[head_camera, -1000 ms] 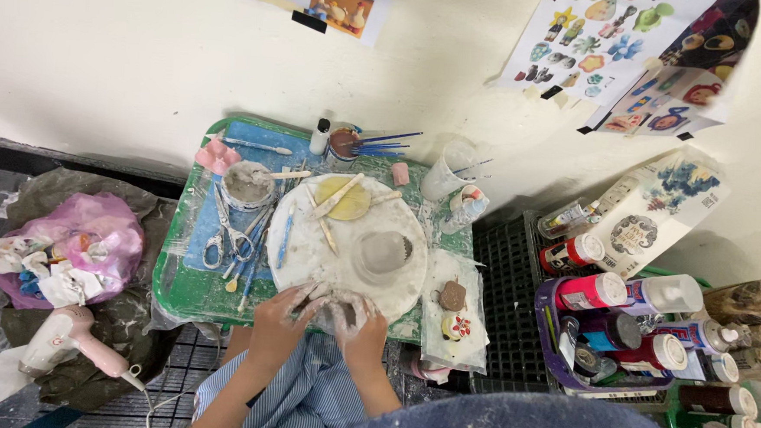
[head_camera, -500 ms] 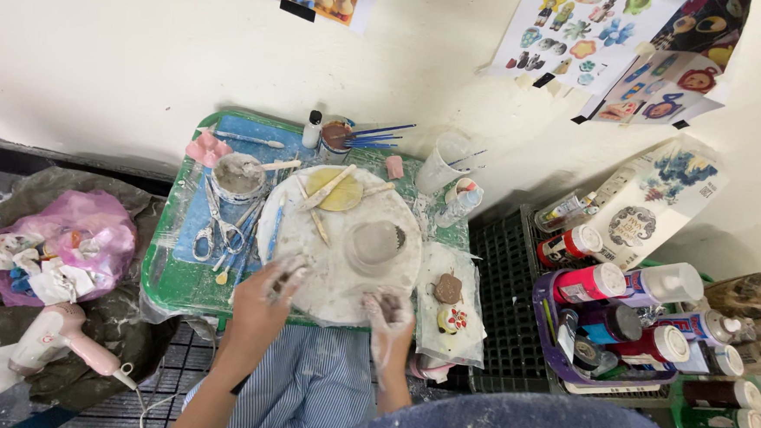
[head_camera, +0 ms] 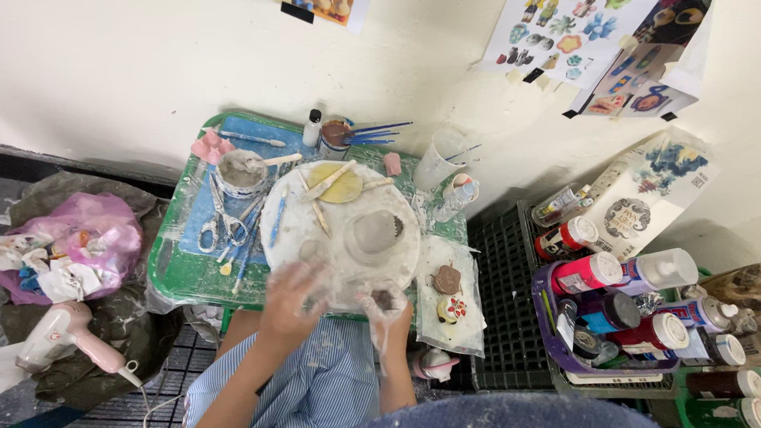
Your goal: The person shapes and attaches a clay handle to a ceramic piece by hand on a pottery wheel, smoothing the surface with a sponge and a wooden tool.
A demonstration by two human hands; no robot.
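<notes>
My left hand (head_camera: 294, 298) is smeared with clay and blurred by motion. It lies over the near rim of a round white board (head_camera: 289, 227), and I cannot make out what, if anything, is in it. Just off the board's front edge, my right hand (head_camera: 385, 320) cups a small dark clay lump (head_camera: 382, 299). A grey clay cup (head_camera: 372, 234) stands in the middle of the board. Behind it lie a yellow disc (head_camera: 338, 188) and wooden sticks.
The board sits on a green tray (head_camera: 185, 275) with scissors (head_camera: 215, 228), a slip bowl (head_camera: 242, 171) and a brush pot (head_camera: 336, 134). Two small painted pieces (head_camera: 447, 294) lie to the right. Paint bottles (head_camera: 628, 292) fill a basket beside a black crate (head_camera: 503, 281). A pink hair dryer (head_camera: 66, 343) lies at the left.
My hands were pressed together at the board's front edge, then drew apart. The left hand now sweeps over the rim while the right keeps the clay lump. The camera view shifted slightly.
</notes>
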